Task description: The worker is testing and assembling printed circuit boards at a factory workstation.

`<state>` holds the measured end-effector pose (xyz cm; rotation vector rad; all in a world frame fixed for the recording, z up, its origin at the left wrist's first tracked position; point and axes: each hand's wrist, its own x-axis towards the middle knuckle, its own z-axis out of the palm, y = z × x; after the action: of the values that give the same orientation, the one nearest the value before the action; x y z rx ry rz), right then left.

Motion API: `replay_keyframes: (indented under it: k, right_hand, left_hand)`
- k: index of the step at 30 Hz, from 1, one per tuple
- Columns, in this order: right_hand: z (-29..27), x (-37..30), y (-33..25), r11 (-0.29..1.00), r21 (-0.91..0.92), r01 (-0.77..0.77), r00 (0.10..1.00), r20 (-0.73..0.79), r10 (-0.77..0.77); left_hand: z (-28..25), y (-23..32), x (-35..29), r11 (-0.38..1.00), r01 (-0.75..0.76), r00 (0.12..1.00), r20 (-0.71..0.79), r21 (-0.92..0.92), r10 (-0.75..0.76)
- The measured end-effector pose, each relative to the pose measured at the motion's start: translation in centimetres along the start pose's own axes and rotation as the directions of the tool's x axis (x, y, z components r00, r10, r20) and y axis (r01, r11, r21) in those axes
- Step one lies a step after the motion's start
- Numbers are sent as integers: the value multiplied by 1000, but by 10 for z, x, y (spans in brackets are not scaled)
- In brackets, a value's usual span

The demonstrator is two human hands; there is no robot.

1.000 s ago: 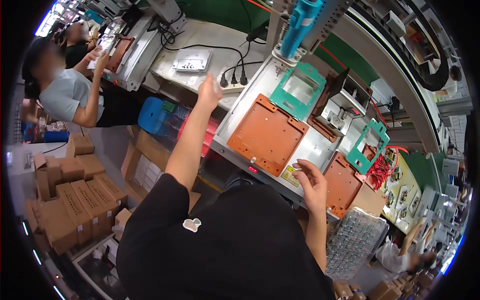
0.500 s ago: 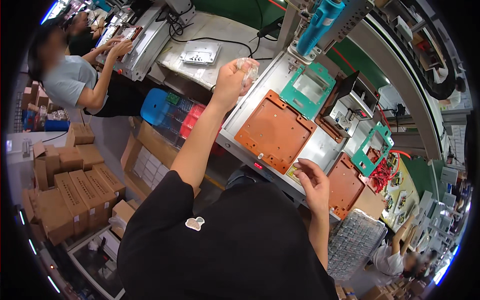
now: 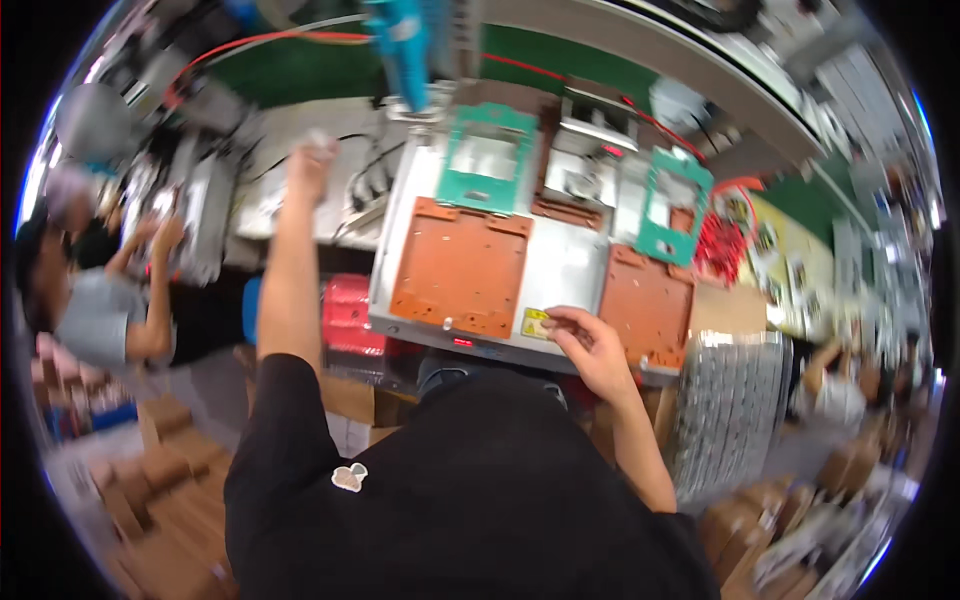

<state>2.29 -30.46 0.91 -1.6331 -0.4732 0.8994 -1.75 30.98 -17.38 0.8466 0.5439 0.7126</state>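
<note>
My left hand (image 3: 308, 172) reaches out over the white side table (image 3: 278, 130), closed round a crumpled piece of clear plastic film (image 3: 319, 140); both are smeared by motion. At the machine's front edge, my right hand (image 3: 598, 356) hovers by a yellow warning label (image 3: 536, 322), fingers loosely curled and apart, holding nothing. Between the hands lies an orange fixture plate (image 3: 462, 268) with a raised rim. A green frame (image 3: 487, 160) with a square opening sits behind it. To the right are a second orange plate (image 3: 647, 308) and another green frame (image 3: 674, 208).
A blue power screwdriver (image 3: 402, 55) hangs above the bench. Red wires (image 3: 720, 248) are bundled at the right, above a stack of grey trays (image 3: 728, 410). A red bin (image 3: 352, 318) stands below the side table. A co-worker (image 3: 100, 310) sits at the left, near cartons (image 3: 165, 490).
The view has turned, so the bench now lies straighter ahead. My left hand has swung left, away from the orange plate, with the film. My right hand stays near the label.
</note>
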Motion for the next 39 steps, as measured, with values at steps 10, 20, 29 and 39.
replay_keyframes:
  k: [10,20,29,39]
  right_hand:
    - [19,-37,12,992,-129,-8,744,-663,-80]
    - [-158,70,-12,636,-772,-8,632,-497,-595]
    - [-183,123,-84,677,-612,408,618,-361,-699]
    - [-67,42,-27,912,-55,406,879,-249,-406]
  left_hand:
    - [45,39,-48,832,62,988,-155,551,29]
    - [142,27,-255,537,-215,970,116,816,213]
    - [245,-15,-318,578,-501,816,575,645,66]
    - [101,1,-211,-27,-336,801,301,941,518]
